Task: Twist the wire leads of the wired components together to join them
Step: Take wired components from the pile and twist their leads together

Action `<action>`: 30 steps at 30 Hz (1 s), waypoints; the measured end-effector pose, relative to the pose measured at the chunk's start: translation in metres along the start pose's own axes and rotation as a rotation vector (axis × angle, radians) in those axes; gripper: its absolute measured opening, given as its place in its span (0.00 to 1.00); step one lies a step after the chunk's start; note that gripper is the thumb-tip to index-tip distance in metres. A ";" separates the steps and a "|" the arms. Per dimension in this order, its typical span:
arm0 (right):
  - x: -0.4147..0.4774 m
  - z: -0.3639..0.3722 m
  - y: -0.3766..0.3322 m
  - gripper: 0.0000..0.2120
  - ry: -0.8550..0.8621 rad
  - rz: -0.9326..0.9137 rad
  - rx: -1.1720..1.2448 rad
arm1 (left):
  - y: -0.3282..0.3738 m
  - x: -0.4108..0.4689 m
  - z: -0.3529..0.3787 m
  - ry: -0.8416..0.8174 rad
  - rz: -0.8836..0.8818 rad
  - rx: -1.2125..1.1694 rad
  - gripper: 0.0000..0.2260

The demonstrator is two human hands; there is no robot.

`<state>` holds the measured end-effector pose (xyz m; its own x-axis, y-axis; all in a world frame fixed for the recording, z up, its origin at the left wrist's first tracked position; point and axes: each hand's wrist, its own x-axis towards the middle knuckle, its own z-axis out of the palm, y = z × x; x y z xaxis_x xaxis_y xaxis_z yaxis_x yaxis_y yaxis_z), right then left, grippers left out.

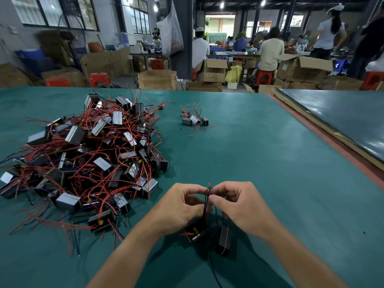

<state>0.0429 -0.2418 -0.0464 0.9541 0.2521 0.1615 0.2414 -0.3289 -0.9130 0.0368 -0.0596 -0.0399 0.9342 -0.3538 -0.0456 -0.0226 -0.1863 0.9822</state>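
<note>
Teal table (259,154), red and black wire leads (208,194), red stools (99,79).

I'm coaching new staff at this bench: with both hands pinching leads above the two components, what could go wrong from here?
1. The left hand and right hand pinch the wire leads near their tips, so thin ends may slip and leave a loose twist.
2. The left component and right component below could tug the joint apart if lifted.
3. Stray wires from the big pile near the left forearm may snag.
</note>
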 end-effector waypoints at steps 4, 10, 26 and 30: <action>0.001 -0.001 0.001 0.05 -0.028 0.015 0.039 | -0.002 0.001 0.003 0.004 -0.004 -0.015 0.09; -0.001 0.000 -0.002 0.10 -0.058 0.026 0.039 | -0.001 0.002 0.001 0.099 -0.030 0.062 0.16; 0.002 -0.002 -0.002 0.04 -0.001 0.091 0.101 | 0.008 0.001 0.002 0.196 0.034 -0.152 0.14; 0.002 -0.002 -0.003 0.06 0.000 0.071 0.088 | 0.013 -0.003 0.002 0.150 0.048 -0.093 0.14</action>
<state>0.0444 -0.2421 -0.0429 0.9682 0.2314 0.0952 0.1567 -0.2643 -0.9516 0.0324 -0.0629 -0.0276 0.9756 -0.2184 0.0227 -0.0420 -0.0843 0.9956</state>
